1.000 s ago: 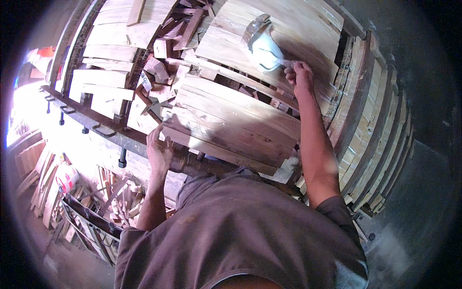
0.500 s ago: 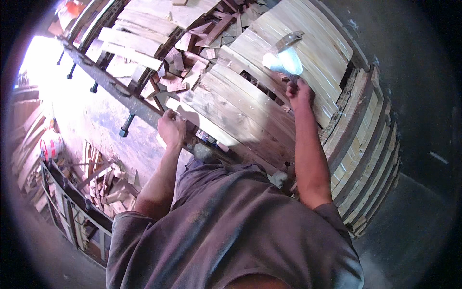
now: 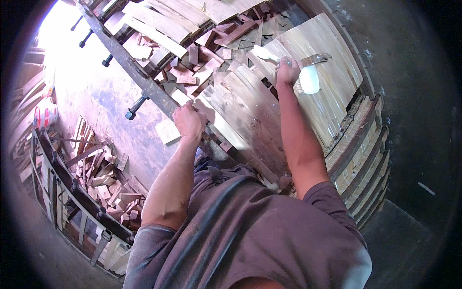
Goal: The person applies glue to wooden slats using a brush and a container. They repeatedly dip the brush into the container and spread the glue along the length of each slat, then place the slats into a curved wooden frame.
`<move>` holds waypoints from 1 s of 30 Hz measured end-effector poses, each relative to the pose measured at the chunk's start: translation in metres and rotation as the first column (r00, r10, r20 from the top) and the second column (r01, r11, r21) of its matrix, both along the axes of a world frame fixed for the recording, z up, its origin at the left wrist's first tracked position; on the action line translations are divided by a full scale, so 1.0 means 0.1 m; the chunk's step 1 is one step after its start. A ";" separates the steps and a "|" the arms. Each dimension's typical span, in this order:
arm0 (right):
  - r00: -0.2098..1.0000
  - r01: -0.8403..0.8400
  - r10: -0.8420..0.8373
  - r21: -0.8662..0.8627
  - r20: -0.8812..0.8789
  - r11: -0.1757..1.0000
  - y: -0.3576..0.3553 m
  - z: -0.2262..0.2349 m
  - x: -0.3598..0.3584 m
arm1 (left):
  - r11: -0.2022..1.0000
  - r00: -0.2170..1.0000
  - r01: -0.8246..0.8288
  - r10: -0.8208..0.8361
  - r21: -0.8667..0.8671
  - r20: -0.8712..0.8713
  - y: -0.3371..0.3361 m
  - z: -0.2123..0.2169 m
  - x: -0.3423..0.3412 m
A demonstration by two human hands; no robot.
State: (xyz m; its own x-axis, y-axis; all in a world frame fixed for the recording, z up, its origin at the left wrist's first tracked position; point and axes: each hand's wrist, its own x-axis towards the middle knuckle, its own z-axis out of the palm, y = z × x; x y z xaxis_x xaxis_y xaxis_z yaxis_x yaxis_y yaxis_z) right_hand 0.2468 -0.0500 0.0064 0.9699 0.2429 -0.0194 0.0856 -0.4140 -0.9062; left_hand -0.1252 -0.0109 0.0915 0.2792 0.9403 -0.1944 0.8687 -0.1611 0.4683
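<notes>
My right hand [image 3: 288, 73] is closed around a white-ended tool [image 3: 264, 54] that looks like a brush, held above the pale boards [image 3: 315, 43]. Beside that hand, a bright white container [image 3: 309, 80] stands on the boards, next to a curved metal piece [image 3: 315, 59]. My left hand [image 3: 189, 120] has its fingers curled at the near end of a narrow pale board [image 3: 219, 121], close to the metal rail [image 3: 161, 98]. What the left fingers grip, if anything, is hidden.
Loose wood offcuts [image 3: 202, 70] lie beyond my left hand. Large bolts [image 3: 137, 107] stick out from the rail. Stacked panels [image 3: 363, 159] stand at the right. On the left are a metal rack [image 3: 72, 192], a scrap pile [image 3: 108, 178] and a white-and-red bucket [image 3: 45, 114].
My right hand has moved up past the white container and now holds the white-ended tool to its left. The whole view has shifted, and my left hand stays near the rail.
</notes>
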 end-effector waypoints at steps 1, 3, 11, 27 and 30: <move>1.000 0.000 0.000 -0.017 0.017 1.000 -0.01 0.00 -0.02 | 1.000 1.000 0.000 -0.001 0.012 0.020 -0.01 0.03 0.00; 0.996 -0.017 0.024 -0.090 0.083 0.996 0.03 0.19 -0.19 | 1.000 1.000 -0.008 0.008 -0.014 -0.003 0.00 0.01 -0.01; 0.971 -0.022 0.067 -0.196 0.228 0.980 -0.58 0.73 -0.46 | 0.998 0.998 -0.003 -0.001 -0.065 -0.057 0.01 0.12 0.01; 0.957 0.186 -0.092 -0.341 0.274 0.922 -1.89 0.73 -0.41 | 1.000 0.995 0.013 -0.013 -0.004 -0.098 -0.01 -0.03 0.03; 0.950 0.200 -0.091 -0.358 0.297 0.912 -2.12 0.74 -0.37 | 0.998 0.991 0.025 -0.031 -0.049 -0.130 0.02 -0.06 0.03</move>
State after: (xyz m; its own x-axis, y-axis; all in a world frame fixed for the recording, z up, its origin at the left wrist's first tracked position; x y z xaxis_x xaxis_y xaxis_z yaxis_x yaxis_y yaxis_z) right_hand 0.2094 -0.2617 0.0806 0.9749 0.1254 0.1842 0.2149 -0.7477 -0.6283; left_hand -0.1225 -0.0091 0.0855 0.2749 0.9213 -0.2751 0.9183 -0.1669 0.3589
